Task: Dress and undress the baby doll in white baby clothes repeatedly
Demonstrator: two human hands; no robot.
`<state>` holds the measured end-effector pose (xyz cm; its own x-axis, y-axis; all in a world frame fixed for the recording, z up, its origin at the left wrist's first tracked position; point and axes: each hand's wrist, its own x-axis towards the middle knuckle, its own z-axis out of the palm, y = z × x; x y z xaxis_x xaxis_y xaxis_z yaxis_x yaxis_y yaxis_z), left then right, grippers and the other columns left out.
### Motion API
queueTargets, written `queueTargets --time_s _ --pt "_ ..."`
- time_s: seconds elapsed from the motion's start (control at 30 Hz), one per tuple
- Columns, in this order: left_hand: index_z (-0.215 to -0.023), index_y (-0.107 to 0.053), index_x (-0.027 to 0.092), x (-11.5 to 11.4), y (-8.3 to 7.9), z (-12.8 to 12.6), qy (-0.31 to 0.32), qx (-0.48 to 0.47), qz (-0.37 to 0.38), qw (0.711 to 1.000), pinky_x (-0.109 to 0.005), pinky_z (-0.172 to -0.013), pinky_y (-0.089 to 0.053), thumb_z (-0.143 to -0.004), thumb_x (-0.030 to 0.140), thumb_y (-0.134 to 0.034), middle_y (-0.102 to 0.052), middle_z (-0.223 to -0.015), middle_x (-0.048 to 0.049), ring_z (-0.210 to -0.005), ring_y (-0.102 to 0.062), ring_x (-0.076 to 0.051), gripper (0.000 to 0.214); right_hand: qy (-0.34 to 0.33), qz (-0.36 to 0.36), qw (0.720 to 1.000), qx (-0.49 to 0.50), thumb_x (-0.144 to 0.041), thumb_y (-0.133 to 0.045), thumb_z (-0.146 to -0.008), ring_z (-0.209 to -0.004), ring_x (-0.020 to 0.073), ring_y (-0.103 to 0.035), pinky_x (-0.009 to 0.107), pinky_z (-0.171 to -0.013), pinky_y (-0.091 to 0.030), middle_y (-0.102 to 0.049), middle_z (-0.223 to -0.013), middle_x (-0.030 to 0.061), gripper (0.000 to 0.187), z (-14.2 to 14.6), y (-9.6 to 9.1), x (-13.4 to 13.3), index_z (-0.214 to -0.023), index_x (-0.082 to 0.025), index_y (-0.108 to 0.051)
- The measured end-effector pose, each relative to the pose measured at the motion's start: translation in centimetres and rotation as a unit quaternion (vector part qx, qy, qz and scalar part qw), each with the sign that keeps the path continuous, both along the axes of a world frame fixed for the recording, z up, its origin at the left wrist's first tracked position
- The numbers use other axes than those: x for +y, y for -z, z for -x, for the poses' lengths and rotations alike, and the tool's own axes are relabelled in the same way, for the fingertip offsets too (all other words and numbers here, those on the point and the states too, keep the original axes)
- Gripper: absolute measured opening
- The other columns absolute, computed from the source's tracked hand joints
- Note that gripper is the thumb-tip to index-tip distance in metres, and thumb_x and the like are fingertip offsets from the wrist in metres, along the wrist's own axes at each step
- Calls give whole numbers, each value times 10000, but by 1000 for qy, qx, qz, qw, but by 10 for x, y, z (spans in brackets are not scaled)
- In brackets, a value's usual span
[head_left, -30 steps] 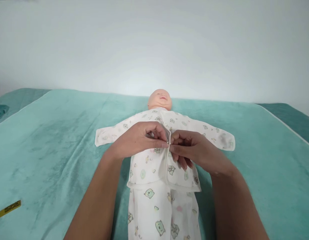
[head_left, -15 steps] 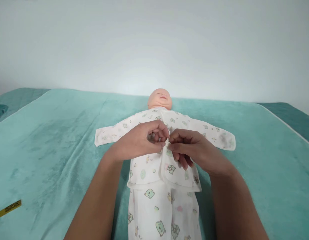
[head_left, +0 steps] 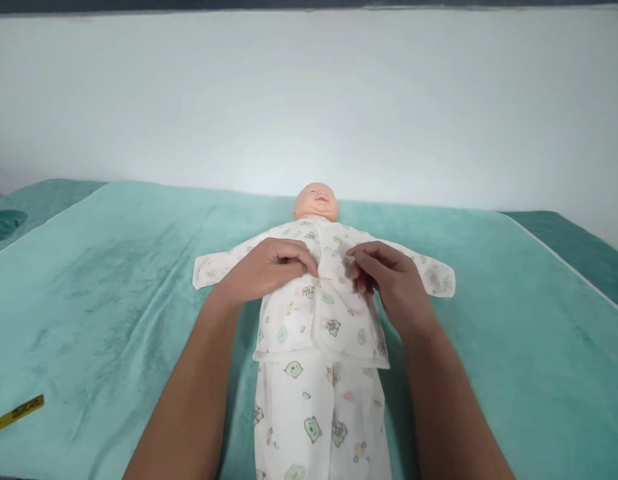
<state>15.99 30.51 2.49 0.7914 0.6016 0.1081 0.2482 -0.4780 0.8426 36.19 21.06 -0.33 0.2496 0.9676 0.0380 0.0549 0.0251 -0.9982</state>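
A baby doll (head_left: 317, 201) lies on its back, dressed in a white baby shirt (head_left: 333, 313) printed with small green animals. Its sleeves spread out to both sides, and the front edges meet down the middle of the chest. My left hand (head_left: 276, 267) is curled over the chest, thumb and forefinger together on the shirt's front edge. To the right of that edge, my right hand (head_left: 389, 273) hovers over the shirt with its fingers drawn together and no cloth visible in them. Matching white pants (head_left: 309, 420) cover the doll's legs.
Beneath the doll a teal plush blanket (head_left: 513, 347) covers the surface, with a fold running along the left. A yellow tape strip (head_left: 16, 415) lies at the lower left. Behind stands a white wall (head_left: 309, 100).
My right hand has let go of the shirt's front edge and moved right and slightly up. The pulled-up cloth now lies flatter, with my left hand still at it. The view has tilted slightly upward.
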Motion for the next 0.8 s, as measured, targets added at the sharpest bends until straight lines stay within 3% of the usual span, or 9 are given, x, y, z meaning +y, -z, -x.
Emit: queueTargets --time_s 0.13,0.27,0.37,0.47,0.63,0.8 --pt "-766 -671 197 -20 20 -7 -93 -62 -55 992 -283 -770 -427 -820 141 -481 -663 -849 1 -813 -586 -144 205 43 -60 984 -162 -338 -587 -876 -637 123 -476 272 -614 -389 -554 -693 -17 175 21 12 -19 -765 -205 -603" --pt "-802 -661 199 -67 54 16 -182 -120 -97 971 -305 -778 -434 -873 179 -478 -612 -838 -26 -837 -570 -169 197 19 -107 954 -278 -317 -562 -908 -704 154 -486 303 -672 -403 -523 -758 8 170 38 31 -71 -770 -217 -572" --pt "-896 -644 208 -106 79 51 -218 -120 -72 966 -301 -746 -448 -904 220 -479 -595 -948 -48 -869 -578 -176 166 11 -87 959 -269 -312 -533 -932 -827 193 -568 330 -729 -467 -582 -951 57 123 42 51 -117 -973 -253 -633" --pt "-957 -605 218 -133 96 79 -242 -91 -64 964 -304 -743 -460 -885 195 -503 -585 -932 -41 -833 -570 -169 127 52 -69 957 -277 -314 -534 -935 -973 220 -596 362 -824 -504 -570 -1127 73 263 43 69 -148 -1189 -308 -600" --pt "-1200 -546 247 -138 105 84 -277 -59 -100 954 -313 -757 -483 -888 246 -546 -573 -1044 -54 -843 -570 -164 312 185 -66 925 -324 -321 -527 -916 -1167 266 -543 428 -957 -484 -523 -1291 106 363 48 82 -149 -1275 -283 -561" --pt "-992 -584 219 -131 102 78 -253 -28 -156 954 -345 -840 -485 -942 254 -460 -607 -1054 -65 -962 -587 -197 138 161 -26 915 -369 -337 -476 -920 -1068 277 -582 446 -894 -489 -641 -1125 100 252 49 78 -132 -1086 -246 -642"
